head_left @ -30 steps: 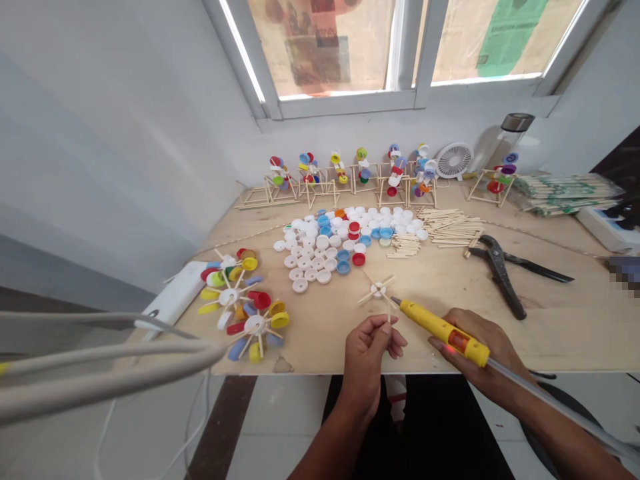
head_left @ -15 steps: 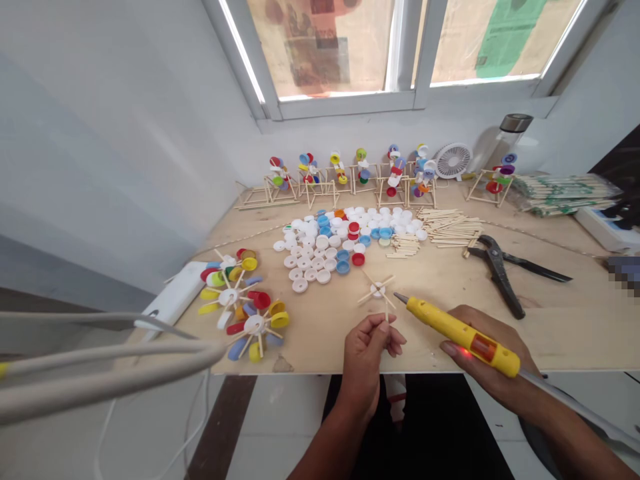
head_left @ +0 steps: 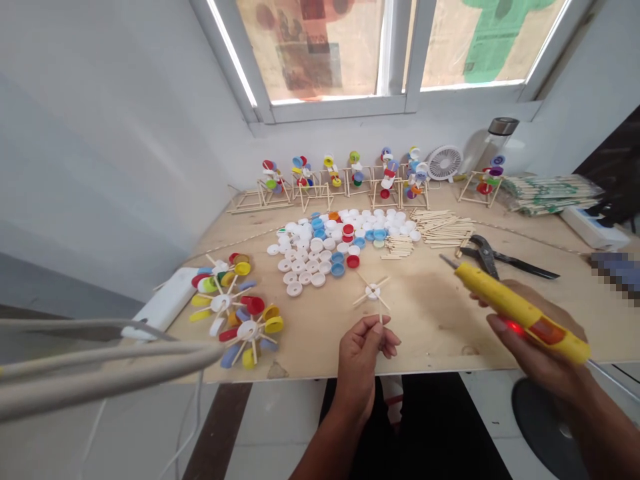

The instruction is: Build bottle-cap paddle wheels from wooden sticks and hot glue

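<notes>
My left hand is closed, thumb and fingers pinching one stick of a small wheel. The wheel has a white bottle cap hub with several thin wooden sticks radiating from it, just above the tabletop. My right hand grips a yellow hot glue pen, its metal tip pointing up and left, apart from the wheel. A red light glows beside the right thumb. Three wheels with coloured caps lie to the left of my left hand. Loose white, blue and red caps spread behind the held wheel.
Wooden sticks lie in piles near black-handled pliers. Stick frames with cap wheels line the back, beside a white fan and a bottle. Bagged sticks sit at right. A pale cable crosses the left foreground.
My right hand has drawn the glue pen away to the right, farther from the wheel. My left hand keeps its pinch on the stick. The whole view has shifted slightly.
</notes>
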A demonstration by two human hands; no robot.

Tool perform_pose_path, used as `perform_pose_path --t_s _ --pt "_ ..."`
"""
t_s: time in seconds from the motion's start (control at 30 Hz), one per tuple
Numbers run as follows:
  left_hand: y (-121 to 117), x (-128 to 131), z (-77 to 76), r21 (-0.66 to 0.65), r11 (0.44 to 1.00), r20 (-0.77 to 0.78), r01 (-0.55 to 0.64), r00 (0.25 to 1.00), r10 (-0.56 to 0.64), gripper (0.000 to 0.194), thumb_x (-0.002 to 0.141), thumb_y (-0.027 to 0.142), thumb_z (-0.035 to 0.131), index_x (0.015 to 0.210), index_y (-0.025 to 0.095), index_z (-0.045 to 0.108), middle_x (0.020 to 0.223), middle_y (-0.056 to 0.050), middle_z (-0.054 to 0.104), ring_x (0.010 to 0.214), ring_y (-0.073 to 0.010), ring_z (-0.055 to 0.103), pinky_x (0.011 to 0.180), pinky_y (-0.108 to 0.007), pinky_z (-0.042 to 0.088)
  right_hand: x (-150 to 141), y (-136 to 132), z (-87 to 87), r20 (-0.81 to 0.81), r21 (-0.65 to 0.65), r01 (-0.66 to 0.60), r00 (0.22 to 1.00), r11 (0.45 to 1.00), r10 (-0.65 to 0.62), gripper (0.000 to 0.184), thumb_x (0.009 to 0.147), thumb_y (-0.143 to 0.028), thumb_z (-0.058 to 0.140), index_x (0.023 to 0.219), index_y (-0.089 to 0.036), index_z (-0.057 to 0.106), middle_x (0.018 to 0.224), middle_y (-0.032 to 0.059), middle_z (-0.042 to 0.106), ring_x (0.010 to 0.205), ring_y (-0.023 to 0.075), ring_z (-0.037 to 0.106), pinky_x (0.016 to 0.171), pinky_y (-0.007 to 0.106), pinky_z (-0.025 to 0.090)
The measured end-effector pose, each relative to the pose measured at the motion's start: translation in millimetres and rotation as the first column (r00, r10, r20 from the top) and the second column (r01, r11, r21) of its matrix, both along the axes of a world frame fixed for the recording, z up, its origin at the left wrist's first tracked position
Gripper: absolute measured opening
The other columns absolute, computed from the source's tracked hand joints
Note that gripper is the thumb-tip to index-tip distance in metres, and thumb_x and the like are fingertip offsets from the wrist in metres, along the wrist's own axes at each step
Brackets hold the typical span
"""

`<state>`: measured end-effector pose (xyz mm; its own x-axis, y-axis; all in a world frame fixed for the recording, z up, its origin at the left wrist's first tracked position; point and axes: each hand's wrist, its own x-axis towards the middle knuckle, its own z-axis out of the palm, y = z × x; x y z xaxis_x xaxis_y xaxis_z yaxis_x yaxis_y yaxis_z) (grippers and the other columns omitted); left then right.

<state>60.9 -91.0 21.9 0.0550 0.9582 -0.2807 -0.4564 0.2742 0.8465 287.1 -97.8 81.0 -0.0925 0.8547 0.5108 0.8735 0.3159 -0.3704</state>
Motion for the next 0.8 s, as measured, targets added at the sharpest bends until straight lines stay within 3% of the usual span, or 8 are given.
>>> perform_pose_path --t_s 0.2,0.47,0.8 --pt "0.0 -0.7 -2.3 0.014 1.0 -0.004 0.01 1.0 -0.01 0.026 0.076 0.034 0.063 0.089 0.011 0.064 0.062 -0.004 0.063 0.054 -0.0108 0.049 0.057 -0.025 0.038 60.5 27.5 -25.9 0.277 0.204 0.024 0.957 0.979 -0.082 0.021 0.082 -0.028 0.057 0.101 -0.022 0.053 0.098 0.012 0.065 0.091 0.0232 0.062 0.081 0.032 0.046" --pt "0.2 -0.6 -2.3 0.019 1.0 -0.002 0.012 1.0 -0.012 0.026 0.076 0.035 0.064 0.088 0.012 0.065 0.062 -0.003 0.064 0.054 -0.0106 0.049 0.06 -0.026 0.039 122.8 38.4 -44.1 0.481 0.035 0.158 0.863 0.987 -0.155 0.025 0.09 -0.028 0.042 0.107 -0.016 0.054 0.109 0.0164 0.062 0.1 0.0283 0.055 0.084 0.038 0.038" --pt "1.6 -0.5 1.2 -0.008 1.0 0.002 0.014 1.0 -0.014 0.03 0.075 0.039 0.065 0.087 0.012 0.065 0.062 -0.004 0.064 0.053 -0.0112 0.049 0.058 -0.027 0.038 138.1 56.7 -49.1 0.587 -0.047 0.158 0.803 0.986 -0.1 0.023 0.088 -0.023 0.04 0.103 -0.016 0.056 0.104 0.0161 0.064 0.098 0.028 0.053 0.079 0.038 0.037"
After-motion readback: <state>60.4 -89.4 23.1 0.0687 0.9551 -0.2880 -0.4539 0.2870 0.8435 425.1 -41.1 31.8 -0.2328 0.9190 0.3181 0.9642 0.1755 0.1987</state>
